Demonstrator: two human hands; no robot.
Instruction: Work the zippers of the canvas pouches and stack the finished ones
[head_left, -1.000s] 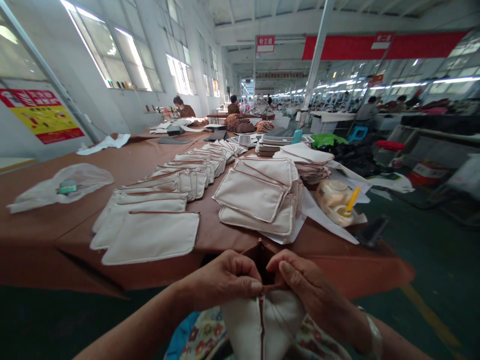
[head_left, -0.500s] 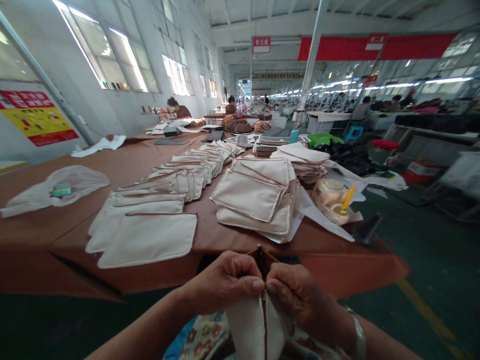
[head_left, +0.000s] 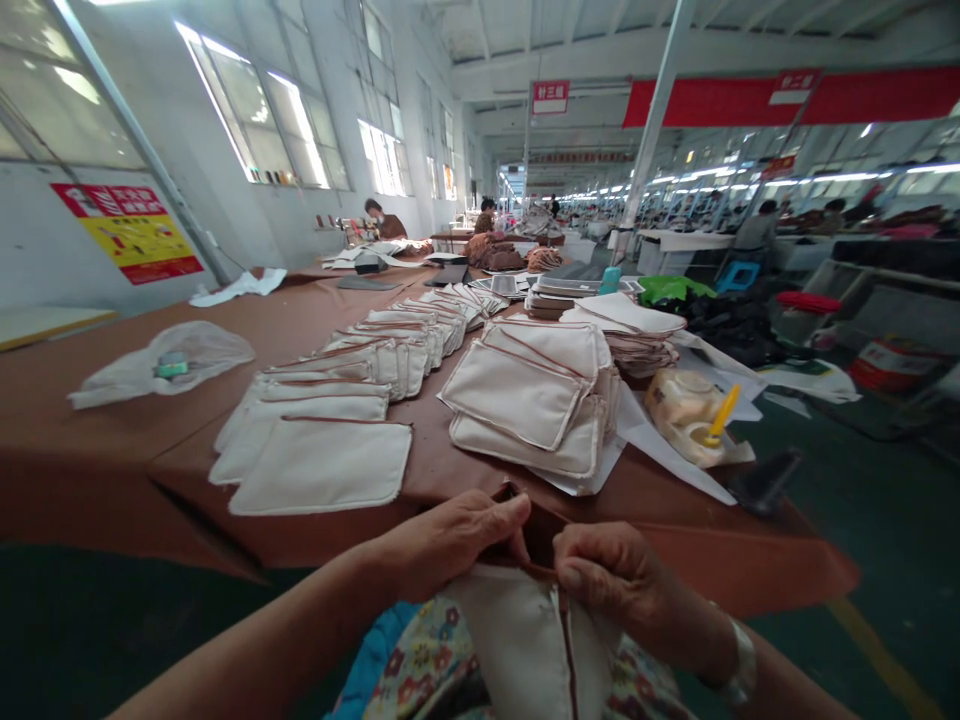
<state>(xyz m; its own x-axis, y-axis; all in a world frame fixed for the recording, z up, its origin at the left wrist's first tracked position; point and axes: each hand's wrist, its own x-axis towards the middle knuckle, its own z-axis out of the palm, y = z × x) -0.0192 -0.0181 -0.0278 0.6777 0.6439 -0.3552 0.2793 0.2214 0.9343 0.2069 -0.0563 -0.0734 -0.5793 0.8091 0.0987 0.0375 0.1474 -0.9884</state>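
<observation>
Both my hands hold a cream canvas pouch (head_left: 525, 640) with brown piping and a dark brown lining, low in the view over my lap. My left hand (head_left: 450, 545) grips the pouch's upper left rim, fingers hooked into the opening. My right hand (head_left: 619, 585) pinches the rim on the right, by the brown seam. The mouth of the pouch is spread apart between them. Just beyond lies the brown table (head_left: 97, 430) with a stack of finished pouches (head_left: 532, 400) and a long overlapping row of flat pouches (head_left: 330, 440).
A clear plastic bag (head_left: 165, 362) lies at the table's left. A plastic-wrapped bottle with a yellow tool (head_left: 694, 410) sits at the right, near a dark object (head_left: 761, 480) at the table's edge. More stacks (head_left: 630, 325) stand farther back. Other people work at distant tables.
My hands have drawn apart, my left one sliding up and left along the rim, so the pouch's mouth has widened. The view has swung slightly to the left.
</observation>
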